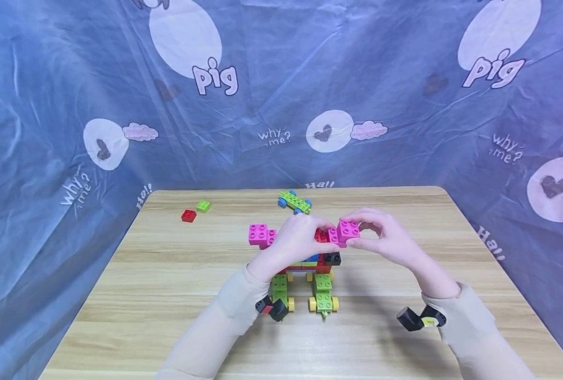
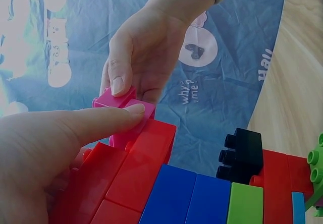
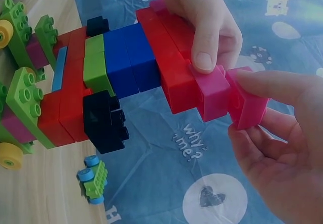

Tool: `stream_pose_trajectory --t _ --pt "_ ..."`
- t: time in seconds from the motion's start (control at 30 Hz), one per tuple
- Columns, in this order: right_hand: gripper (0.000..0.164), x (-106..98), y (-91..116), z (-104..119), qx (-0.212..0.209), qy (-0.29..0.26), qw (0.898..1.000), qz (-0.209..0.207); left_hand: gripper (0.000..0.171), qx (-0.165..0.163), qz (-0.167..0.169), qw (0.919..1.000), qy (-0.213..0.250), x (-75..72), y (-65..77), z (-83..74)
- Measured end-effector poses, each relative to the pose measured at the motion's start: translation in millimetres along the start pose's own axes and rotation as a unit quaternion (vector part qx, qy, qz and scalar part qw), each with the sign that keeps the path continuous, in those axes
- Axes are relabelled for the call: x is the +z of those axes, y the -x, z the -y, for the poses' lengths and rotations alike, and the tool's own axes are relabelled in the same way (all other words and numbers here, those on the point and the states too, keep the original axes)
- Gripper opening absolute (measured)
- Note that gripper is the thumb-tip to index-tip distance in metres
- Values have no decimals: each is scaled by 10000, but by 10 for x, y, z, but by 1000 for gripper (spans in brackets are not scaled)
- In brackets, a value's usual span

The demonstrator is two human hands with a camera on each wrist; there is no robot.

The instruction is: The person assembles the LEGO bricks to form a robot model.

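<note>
A figure of toy building bricks stands on wheeled green legs (image 1: 324,290), with red, green and blue bricks (image 3: 123,57) stacked above. Across its top runs a red row ending in a pink brick (image 3: 211,95) on the right. My left hand (image 1: 297,236) pinches that end, its thumb lying on the pink brick. Between thumb and fingers, my right hand (image 1: 390,240) pinches an outer pink brick (image 1: 348,230). This brick sits slightly tilted against the inner one; whether they are joined, I cannot tell. More pink bricks (image 1: 258,234) stick out on the left side.
Black bricks (image 3: 103,123) jut from the figure's body. Behind it on the wooden table (image 1: 139,274) is a green wheeled base (image 1: 294,201) with blue wheels. A red brick (image 1: 188,216) and a light green brick (image 1: 203,206) lie at the back left.
</note>
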State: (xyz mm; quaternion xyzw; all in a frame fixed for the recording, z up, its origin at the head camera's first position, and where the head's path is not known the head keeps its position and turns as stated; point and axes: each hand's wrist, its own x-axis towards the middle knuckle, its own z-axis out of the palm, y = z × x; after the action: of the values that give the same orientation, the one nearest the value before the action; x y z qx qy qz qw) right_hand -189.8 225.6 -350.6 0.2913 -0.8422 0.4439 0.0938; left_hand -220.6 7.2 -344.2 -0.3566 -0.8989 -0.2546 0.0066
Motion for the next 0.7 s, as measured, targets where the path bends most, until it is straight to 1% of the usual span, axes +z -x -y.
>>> stream_pose_trajectory --t 0.2,0.43,0.7 --pt "39 -5 11 -2 -1 91 9999 45 49 -91 92 9999 47 3 -5 -15" --pt "40 -22 -10 18 -187 167 9997 48 48 -103 66 9998 123 -2 -8 -9" --pt "40 -29 -14 42 -171 215 9996 47 48 -84 18 10000 33 1 -7 -4"
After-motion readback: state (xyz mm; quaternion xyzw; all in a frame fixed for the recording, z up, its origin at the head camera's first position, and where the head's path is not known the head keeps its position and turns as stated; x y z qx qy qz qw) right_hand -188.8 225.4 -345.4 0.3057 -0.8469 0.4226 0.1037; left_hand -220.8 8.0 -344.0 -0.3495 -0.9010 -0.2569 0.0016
